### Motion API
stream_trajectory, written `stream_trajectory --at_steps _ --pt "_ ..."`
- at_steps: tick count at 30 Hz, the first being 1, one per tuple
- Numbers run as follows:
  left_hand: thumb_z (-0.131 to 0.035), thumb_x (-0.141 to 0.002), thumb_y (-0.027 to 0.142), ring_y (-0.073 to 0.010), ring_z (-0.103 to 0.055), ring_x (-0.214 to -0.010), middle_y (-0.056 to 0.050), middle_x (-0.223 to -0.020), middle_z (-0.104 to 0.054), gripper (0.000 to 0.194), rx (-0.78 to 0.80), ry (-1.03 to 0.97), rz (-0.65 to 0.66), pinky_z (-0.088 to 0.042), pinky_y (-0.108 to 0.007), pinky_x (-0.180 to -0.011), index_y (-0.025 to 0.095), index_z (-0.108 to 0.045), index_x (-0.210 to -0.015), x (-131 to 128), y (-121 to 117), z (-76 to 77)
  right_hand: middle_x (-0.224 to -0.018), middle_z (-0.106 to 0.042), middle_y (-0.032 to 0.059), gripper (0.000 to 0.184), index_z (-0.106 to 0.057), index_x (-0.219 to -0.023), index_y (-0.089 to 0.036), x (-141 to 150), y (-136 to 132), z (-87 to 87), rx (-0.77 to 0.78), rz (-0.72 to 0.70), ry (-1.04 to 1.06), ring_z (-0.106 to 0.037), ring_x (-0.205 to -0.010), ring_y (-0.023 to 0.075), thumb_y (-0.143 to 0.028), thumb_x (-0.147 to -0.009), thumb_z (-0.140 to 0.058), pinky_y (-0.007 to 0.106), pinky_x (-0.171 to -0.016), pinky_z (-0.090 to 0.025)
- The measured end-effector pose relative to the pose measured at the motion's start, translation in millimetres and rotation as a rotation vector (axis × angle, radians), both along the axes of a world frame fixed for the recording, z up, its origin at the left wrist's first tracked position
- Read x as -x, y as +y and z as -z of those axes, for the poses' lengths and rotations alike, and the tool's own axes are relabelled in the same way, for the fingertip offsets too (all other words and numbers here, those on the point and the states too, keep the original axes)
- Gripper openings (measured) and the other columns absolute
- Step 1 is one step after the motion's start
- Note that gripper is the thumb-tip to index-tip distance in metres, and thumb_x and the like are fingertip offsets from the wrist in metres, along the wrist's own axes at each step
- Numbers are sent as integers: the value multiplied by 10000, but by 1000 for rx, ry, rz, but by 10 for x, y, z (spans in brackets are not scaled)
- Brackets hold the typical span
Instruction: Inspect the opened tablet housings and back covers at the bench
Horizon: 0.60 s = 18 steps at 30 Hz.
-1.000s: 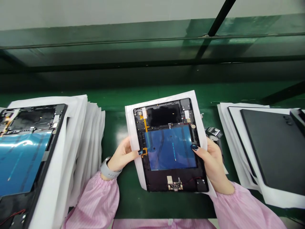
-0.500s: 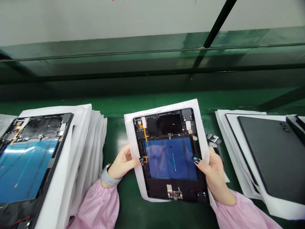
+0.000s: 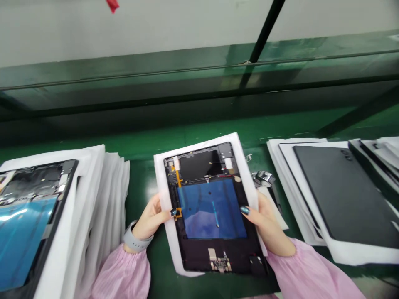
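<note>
Between my hands is an opened tablet (image 3: 215,261) with a blue battery, circuit boards and orange flex cables showing. A sheet of white foam wrap (image 3: 171,232) lies beneath it and sticks out along its edges. My left hand (image 3: 154,216) grips the left edge, thumb on top beside an orange cable, fingers hidden underneath. On the right edge, my right hand (image 3: 268,222) has its thumb at the battery's side and its fingers behind the wrap. The tablet is tilted slightly, its inside facing me.
At left stands a stack of wrapped tablets (image 3: 90,207) with another opened tablet (image 3: 28,236) on top. At right, a dark tablet back cover (image 3: 339,195) rests on a white-wrapped stack. A shiny metallic object (image 3: 263,178) lies beside my right hand on the green table (image 3: 140,182).
The view has shifted to the right, so the stacks and the held tablet appear further left. Both hands keep the same grip on the tablet.
</note>
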<state>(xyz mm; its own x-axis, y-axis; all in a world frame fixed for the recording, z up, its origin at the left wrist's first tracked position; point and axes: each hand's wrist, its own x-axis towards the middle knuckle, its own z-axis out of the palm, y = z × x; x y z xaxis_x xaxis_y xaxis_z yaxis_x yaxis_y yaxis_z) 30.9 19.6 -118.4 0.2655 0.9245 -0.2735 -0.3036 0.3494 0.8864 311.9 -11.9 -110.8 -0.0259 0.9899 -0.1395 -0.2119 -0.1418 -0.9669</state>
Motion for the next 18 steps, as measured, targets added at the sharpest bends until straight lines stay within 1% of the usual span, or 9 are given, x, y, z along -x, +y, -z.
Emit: stream_trajectory --at_steps 2,3,5,8,10,12,15,16,18 --pt "-936 -566 357 -141 -621 -501 28 -625 -716 387 30 -7 21 -579 -242 -569 274 -815 -925 75 -40 19 -1017 -757 31 340 -731 -1053 -249 29 84 -85 82 -60 22 -688 -929 245 -426 -764 -752 344 -848 -531" --pt "-932 -578 344 -170 -654 -510 11 -612 -723 344 59 -5 60 -583 -257 -545 267 -823 -895 123 -55 35 -939 -751 20 302 -741 -998 -238 34 128 -123 111 -91 24 -678 -872 230 -405 -746 -743 323 -799 -527" --pt "-939 -549 376 -262 -707 -526 -49 -571 -732 358 110 -1 153 -585 -307 -469 215 -839 -852 219 -62 71 -768 -713 2 220 -744 -853 -209 17 207 -167 152 -132 13 -639 -717 195 -364 -698 -731 280 -661 -501" --pt "-879 -597 517 -320 -745 -609 -73 -561 -743 357 146 -3 167 -634 -381 -596 202 -838 -759 279 -19 94 -590 -622 -23 160 -694 -682 -187 -67 279 -173 181 -171 -15 -552 -550 149 -346 -669 -699 238 -512 -427" --pt "-816 -664 551 -338 -767 -740 -62 -635 -778 371 163 -9 125 -637 -405 -732 227 -842 -843 240 10 61 -545 -592 -28 183 -659 -625 -184 -131 301 -180 188 -184 -50 -530 -505 136 -357 -682 -679 228 -475 -407" --pt "-804 -699 494 -352 -762 -891 -58 -767 -816 383 186 -11 77 -612 -414 -845 237 -829 -982 160 10 -3 -540 -605 -20 218 -636 -584 -183 -184 311 -209 176 -180 -110 -534 -483 133 -372 -680 -688 227 -451 -402" --pt "-828 -711 344 -345 -747 -965 -63 -834 -821 356 212 -9 35 -593 -385 -868 220 -811 -1044 31 -47 -87 -634 -689 17 235 -683 -653 -178 -266 292 -265 112 -88 -252 -594 -524 152 -406 -695 -719 237 -463 -438" --pt "-833 -710 312 -336 -751 -938 -63 -818 -817 338 214 -12 31 -596 -370 -837 211 -812 -1031 1 -73 -100 -671 -707 27 246 -706 -726 -177 -308 270 -273 81 -20 -310 -609 -536 158 -423 -724 -706 246 -476 -456" --pt "-839 -707 300 -313 -758 -847 -68 -800 -809 311 211 -24 28 -600 -340 -746 189 -811 -996 -27 -125 -105 -740 -718 45 300 -704 -903 -182 -427 208 -256 13 180 -441 -630 -560 169 -454 -810 -618 275 -518 -495"
